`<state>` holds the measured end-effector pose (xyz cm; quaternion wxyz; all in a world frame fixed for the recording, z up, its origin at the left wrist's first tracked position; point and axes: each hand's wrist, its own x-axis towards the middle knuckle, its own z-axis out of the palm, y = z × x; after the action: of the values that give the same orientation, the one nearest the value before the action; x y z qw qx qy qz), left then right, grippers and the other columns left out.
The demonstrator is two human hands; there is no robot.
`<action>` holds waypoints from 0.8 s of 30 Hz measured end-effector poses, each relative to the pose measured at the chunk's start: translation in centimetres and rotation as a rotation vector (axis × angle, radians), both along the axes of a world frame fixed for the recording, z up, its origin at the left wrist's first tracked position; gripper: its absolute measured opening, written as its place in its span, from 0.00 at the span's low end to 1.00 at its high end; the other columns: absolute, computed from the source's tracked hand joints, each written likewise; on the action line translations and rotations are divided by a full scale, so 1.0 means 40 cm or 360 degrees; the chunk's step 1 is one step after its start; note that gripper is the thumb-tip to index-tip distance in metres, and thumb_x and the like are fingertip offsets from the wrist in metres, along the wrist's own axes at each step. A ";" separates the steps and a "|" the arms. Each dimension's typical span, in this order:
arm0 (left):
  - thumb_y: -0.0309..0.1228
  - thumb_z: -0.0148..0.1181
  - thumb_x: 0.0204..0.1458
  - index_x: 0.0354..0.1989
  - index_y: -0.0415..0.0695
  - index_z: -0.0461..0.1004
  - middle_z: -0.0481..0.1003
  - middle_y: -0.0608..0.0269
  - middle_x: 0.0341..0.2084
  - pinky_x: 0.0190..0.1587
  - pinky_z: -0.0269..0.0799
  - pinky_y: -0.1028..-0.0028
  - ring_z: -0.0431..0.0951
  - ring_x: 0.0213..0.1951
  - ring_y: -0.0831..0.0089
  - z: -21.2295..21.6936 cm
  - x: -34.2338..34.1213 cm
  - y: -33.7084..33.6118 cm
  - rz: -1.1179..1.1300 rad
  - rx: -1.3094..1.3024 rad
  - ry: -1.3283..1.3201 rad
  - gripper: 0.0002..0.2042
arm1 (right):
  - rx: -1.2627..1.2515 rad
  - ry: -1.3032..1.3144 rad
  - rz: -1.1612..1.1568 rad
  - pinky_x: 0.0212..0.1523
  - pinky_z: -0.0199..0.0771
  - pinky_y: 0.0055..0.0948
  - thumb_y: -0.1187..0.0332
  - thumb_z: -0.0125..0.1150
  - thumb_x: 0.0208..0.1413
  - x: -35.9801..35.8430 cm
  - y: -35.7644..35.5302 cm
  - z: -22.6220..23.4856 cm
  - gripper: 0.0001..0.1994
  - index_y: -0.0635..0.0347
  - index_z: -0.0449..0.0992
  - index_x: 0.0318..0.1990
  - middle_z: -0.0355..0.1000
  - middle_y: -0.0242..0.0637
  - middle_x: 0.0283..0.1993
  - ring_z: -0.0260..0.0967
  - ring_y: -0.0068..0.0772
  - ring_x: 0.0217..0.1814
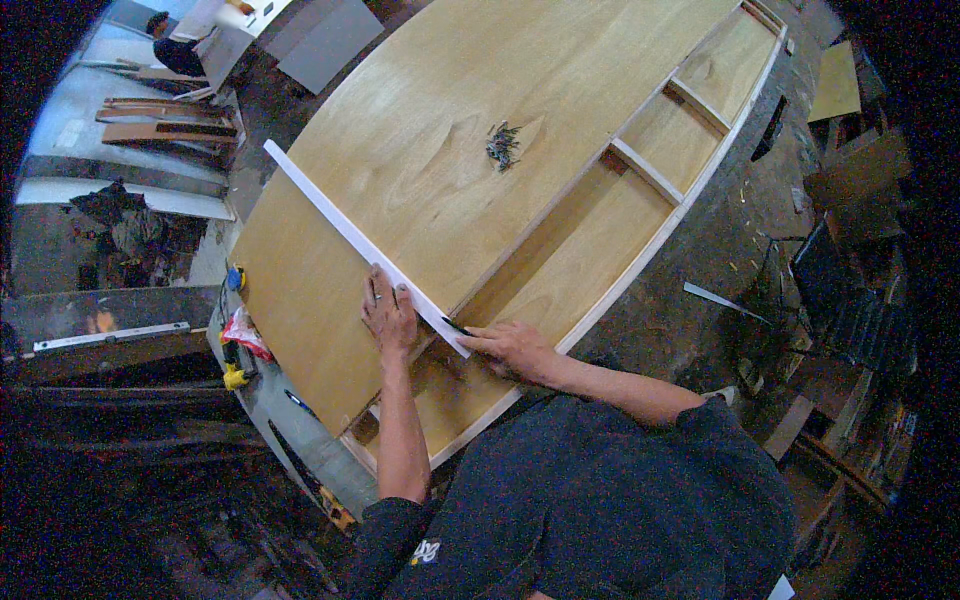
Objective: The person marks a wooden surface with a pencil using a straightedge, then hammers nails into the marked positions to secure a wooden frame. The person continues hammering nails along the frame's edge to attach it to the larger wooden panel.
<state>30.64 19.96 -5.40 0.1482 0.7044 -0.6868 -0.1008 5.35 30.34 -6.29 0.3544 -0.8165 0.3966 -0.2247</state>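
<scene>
A long white straight strip [330,208] lies slantwise across a large plywood panel [430,90]. My left hand [388,318] presses down on the near part of the strip, fingers stretched out and lying flat. Close to the strip's near end, my right hand [515,352] pinches a dark, slim pen [457,327]. Its tip points at the strip's edge, beside the panel's inner wooden rail [545,232]. Whether the tip touches the wood I cannot tell.
A small heap of nails or screws [503,147] sits on the panel. Crosspieces [647,172] divide the open frame along the right side. At the left edge are a yellow-and-black power tool [236,377], a blue tape measure [236,279] and a blue pen [298,402]. Another person [178,52] is far left.
</scene>
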 end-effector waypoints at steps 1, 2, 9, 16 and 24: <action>0.49 0.39 0.66 0.75 0.42 0.52 0.55 0.52 0.74 0.73 0.41 0.49 0.51 0.75 0.52 0.000 0.000 0.000 0.0007 0.0001 0.0006 0.33 | -0.0018 0.0044 0.0004 0.59 0.72 0.45 0.70 0.66 0.48 0.001 0.000 0.002 0.41 0.36 0.60 0.73 0.63 0.34 0.73 0.70 0.46 0.64; 0.50 0.39 0.66 0.75 0.42 0.52 0.55 0.52 0.74 0.73 0.41 0.49 0.51 0.75 0.52 0.000 0.000 0.000 0.0000 -0.0027 0.0017 0.33 | -0.0008 0.0016 -0.0002 0.59 0.71 0.45 0.70 0.67 0.48 0.001 -0.001 0.004 0.41 0.36 0.60 0.73 0.63 0.34 0.73 0.70 0.45 0.63; 0.48 0.42 0.66 0.75 0.43 0.54 0.57 0.51 0.73 0.72 0.43 0.49 0.53 0.74 0.52 -0.003 -0.002 -0.001 -0.0001 -0.0045 -0.0077 0.32 | -0.0070 0.0048 -0.0012 0.57 0.71 0.45 0.69 0.67 0.49 -0.001 -0.004 0.024 0.40 0.37 0.61 0.72 0.64 0.34 0.72 0.72 0.43 0.60; 0.49 0.43 0.66 0.75 0.45 0.53 0.57 0.54 0.73 0.71 0.45 0.48 0.54 0.73 0.52 -0.005 -0.011 0.006 0.0031 -0.0042 -0.0130 0.33 | -0.0105 0.0026 -0.0053 0.54 0.73 0.41 0.71 0.66 0.49 0.000 -0.003 0.009 0.36 0.42 0.66 0.69 0.69 0.36 0.68 0.75 0.43 0.55; 0.49 0.43 0.66 0.76 0.48 0.50 0.53 0.58 0.75 0.71 0.46 0.47 0.53 0.73 0.52 0.031 -0.021 0.006 0.0096 0.0085 -0.0068 0.33 | 0.0016 0.0031 -0.0020 0.53 0.76 0.45 0.70 0.67 0.48 -0.006 -0.006 0.021 0.39 0.38 0.64 0.70 0.68 0.35 0.69 0.74 0.47 0.57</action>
<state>29.79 20.20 -4.14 0.1176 0.7306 -0.6653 -0.0994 5.12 30.09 -5.44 0.3531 -0.8143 0.4064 -0.2169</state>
